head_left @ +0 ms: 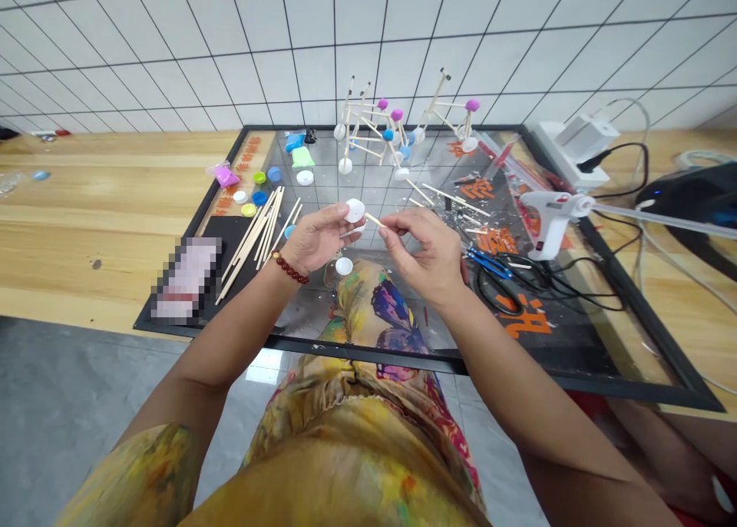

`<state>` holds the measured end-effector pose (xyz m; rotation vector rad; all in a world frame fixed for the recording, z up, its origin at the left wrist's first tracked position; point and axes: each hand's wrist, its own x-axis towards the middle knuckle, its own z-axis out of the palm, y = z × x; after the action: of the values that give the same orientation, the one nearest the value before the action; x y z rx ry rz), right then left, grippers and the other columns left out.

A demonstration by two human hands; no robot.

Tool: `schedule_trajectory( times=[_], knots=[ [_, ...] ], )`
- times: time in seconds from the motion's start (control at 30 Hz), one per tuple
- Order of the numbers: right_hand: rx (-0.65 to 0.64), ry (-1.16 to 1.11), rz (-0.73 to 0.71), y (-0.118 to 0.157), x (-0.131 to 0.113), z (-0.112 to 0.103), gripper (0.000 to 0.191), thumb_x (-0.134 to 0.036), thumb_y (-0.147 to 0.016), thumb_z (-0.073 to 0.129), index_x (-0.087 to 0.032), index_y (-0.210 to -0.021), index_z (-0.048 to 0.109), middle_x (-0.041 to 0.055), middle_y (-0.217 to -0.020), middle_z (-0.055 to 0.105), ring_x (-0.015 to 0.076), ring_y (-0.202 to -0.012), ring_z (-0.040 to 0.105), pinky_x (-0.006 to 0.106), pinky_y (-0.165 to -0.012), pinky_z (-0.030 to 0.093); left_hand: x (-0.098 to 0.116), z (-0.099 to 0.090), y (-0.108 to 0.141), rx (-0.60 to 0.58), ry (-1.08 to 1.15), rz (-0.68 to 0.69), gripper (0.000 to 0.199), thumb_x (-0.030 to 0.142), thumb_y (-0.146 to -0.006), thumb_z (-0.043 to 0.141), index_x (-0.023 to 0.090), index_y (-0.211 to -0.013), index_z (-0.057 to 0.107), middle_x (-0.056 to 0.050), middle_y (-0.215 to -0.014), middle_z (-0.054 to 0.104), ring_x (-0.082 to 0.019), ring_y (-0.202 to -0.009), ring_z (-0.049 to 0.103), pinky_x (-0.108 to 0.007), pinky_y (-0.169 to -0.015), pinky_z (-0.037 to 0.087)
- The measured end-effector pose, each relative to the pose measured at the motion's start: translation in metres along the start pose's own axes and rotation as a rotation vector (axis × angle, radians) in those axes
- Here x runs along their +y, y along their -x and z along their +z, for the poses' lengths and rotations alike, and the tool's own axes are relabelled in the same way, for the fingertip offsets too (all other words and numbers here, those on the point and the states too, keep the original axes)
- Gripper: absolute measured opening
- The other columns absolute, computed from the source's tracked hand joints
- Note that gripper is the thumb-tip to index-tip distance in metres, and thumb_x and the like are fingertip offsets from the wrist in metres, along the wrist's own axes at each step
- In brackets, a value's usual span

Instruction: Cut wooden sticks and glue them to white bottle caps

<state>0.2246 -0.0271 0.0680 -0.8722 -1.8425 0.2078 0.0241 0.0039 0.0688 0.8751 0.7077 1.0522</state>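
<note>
Between thumb and fingers, my left hand holds a round white cap over the glass-topped board. My right hand pinches a short wooden stick, its far end close to the cap's edge; whether they touch is unclear. Below my left hand, another white cap lies on the glass. A bundle of long wooden sticks rests left of my left hand. Behind both hands stand stick structures with white, blue and pink joints.
Bottle caps and a pink clay packet are at the left. On the right are a white glue gun, blue-handled pliers, black scissors, cables and a power strip. Part of another person shows at lower right.
</note>
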Motion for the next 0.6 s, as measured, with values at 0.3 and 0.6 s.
schedule_trajectory(
  times=[0.3,0.6],
  knots=[
    [0.102,0.050,-0.037,0.0003,0.0057,-0.0024,0.015,-0.023,-0.095,0.061,-0.021,-0.099,0.075,0.0064,-0.089,0.069,0.0215,-0.087,0.067,0.040,-0.079,0.054,0.0000,-0.0028,-0.0026,0.148,-0.387,0.317,0.038,0.029,-0.060,0.086,0.024,-0.089,0.063,-0.002,-0.097,0.066,-0.023,-0.101,0.064,-0.041,-0.100,0.046],
    [-0.040,0.056,-0.006,0.0031,0.0098,0.0029,0.025,-0.027,-0.100,0.051,-0.026,-0.108,0.075,0.0061,-0.089,0.067,0.0224,-0.086,0.064,0.042,-0.081,0.052,-0.0049,0.0041,0.0047,0.341,-1.245,0.713,0.030,0.016,-0.062,0.080,0.027,-0.084,0.062,-0.006,-0.110,0.064,-0.037,-0.131,0.047,-0.054,-0.126,-0.003]
  ],
)
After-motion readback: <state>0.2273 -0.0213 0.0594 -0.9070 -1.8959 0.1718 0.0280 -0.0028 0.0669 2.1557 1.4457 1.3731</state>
